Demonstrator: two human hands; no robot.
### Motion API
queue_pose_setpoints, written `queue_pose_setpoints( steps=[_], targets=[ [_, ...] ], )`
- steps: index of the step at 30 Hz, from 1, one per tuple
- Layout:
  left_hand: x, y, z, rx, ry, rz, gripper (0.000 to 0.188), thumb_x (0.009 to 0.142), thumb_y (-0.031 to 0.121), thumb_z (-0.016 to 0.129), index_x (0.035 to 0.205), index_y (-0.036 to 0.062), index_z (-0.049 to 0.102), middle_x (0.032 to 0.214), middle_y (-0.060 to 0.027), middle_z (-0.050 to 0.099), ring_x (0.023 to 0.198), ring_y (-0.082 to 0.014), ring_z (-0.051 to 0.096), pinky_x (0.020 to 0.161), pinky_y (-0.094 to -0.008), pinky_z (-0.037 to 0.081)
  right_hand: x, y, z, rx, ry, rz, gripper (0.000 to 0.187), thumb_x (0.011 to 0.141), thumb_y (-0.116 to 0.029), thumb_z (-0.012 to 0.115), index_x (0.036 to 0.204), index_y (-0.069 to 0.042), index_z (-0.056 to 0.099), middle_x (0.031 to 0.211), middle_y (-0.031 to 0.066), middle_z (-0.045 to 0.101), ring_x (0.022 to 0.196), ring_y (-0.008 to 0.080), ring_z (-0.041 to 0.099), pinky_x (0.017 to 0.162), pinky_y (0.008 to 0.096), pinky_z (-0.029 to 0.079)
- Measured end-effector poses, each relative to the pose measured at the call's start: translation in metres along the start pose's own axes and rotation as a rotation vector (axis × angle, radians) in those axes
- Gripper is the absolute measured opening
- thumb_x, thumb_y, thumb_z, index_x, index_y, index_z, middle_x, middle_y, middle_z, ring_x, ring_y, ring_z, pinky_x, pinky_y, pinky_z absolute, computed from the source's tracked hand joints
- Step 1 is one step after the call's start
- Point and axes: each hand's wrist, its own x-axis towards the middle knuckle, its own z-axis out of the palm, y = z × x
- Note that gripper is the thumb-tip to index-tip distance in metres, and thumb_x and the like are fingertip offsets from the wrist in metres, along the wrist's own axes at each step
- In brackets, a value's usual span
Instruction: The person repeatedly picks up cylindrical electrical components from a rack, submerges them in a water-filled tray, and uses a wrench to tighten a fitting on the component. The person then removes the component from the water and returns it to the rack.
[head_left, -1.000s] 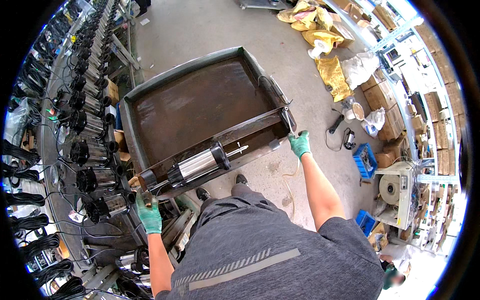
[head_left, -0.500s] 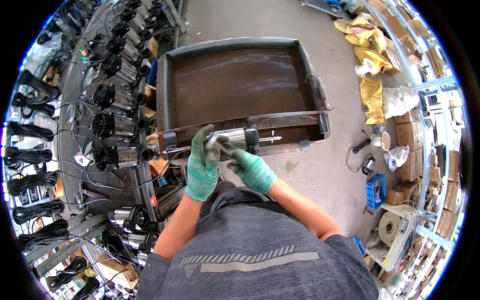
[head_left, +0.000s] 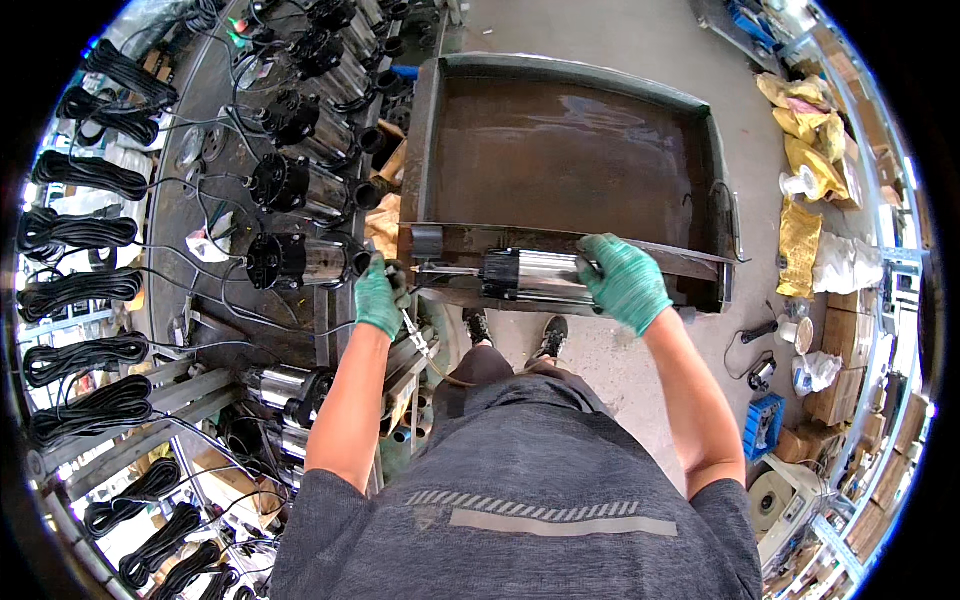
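A silver pump motor (head_left: 548, 275) with a black end lies sideways across the near rim of the metal tank. From its left end a thin shaft (head_left: 450, 270) sticks out. My right hand (head_left: 628, 285), in a green glove, grips the motor's right end and hides it. In my green-gloved left hand (head_left: 378, 298) is a small air gun (head_left: 402, 276), mostly covered by the fingers. Its tip points toward the shaft's end. A silver fitting and thin hose (head_left: 418, 342) hang below that hand.
The rectangular tank (head_left: 570, 160) has a dark brown inside. Along the left bench stand several motors (head_left: 300, 185) with coiled black cables (head_left: 95, 178). On the right floor are yellow sacks (head_left: 800, 245), cartons (head_left: 845, 330) and a blue crate (head_left: 763, 425).
My hands, close together before, have moved apart. The left now holds the air gun by the shaft; the right has moved to the motor's far right end. My view has shifted left.
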Motion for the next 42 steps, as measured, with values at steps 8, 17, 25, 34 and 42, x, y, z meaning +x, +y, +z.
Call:
queue_pose_setpoints(
  steps=[8,17,25,34,42],
  targets=[
    [0.026,0.014,-0.003,0.205,-0.250,-0.179,0.030,0.106,0.040,0.060,0.090,0.0153,0.064,0.066,-0.0004,0.061,0.043,-0.0089,0.043,0.039,-0.0258,0.030,0.007,0.022,0.020,0.108,-0.003,0.076,0.013,0.090,-0.015,0.069,0.099,-0.006,0.072,0.097,0.0167,0.070,0.088,0.0402,0.068,0.078,0.0475,0.055],
    [0.028,0.014,0.002,0.359,-0.294,-0.180,0.030,0.105,0.041,0.062,0.097,0.0122,0.065,0.073,-0.0013,0.062,0.053,-0.0100,0.055,0.040,-0.0264,0.035,0.013,0.018,0.017,0.085,-0.027,0.079,0.013,0.090,-0.011,0.067,0.101,-0.004,0.071,0.094,0.0169,0.070,0.087,0.0397,0.068,0.077,0.0467,0.055],
    [0.028,0.015,0.005,0.436,-0.267,-0.219,0.033,0.106,0.041,0.060,0.094,0.0120,0.067,0.067,0.0012,0.058,0.050,-0.0086,0.049,0.041,-0.0256,0.035,0.016,0.017,0.016,0.058,-0.036,0.069,0.014,0.088,-0.010,0.067,0.100,-0.004,0.071,0.093,0.0169,0.070,0.087,0.0397,0.068,0.078,0.0469,0.055],
    [0.023,0.011,0.015,0.561,-0.235,-0.136,0.032,0.108,0.038,0.057,0.091,0.0124,0.066,0.063,0.0039,0.052,0.049,-0.0080,0.045,0.043,-0.0273,0.036,0.016,0.011,0.016,0.077,0.015,0.061,0.018,0.084,-0.011,0.068,0.099,-0.005,0.072,0.089,0.0165,0.070,0.083,0.0388,0.068,0.078,0.0462,0.054],
    [0.026,0.006,0.010,0.483,-0.225,-0.123,0.033,0.108,0.039,0.056,0.093,0.0126,0.068,0.068,0.0037,0.055,0.051,-0.0078,0.046,0.043,-0.0267,0.036,0.014,0.016,0.018,0.088,0.010,0.031,0.020,0.082,-0.011,0.069,0.101,-0.004,0.071,0.087,0.0154,0.069,0.080,0.0369,0.067,0.073,0.0459,0.054]
  ],
)
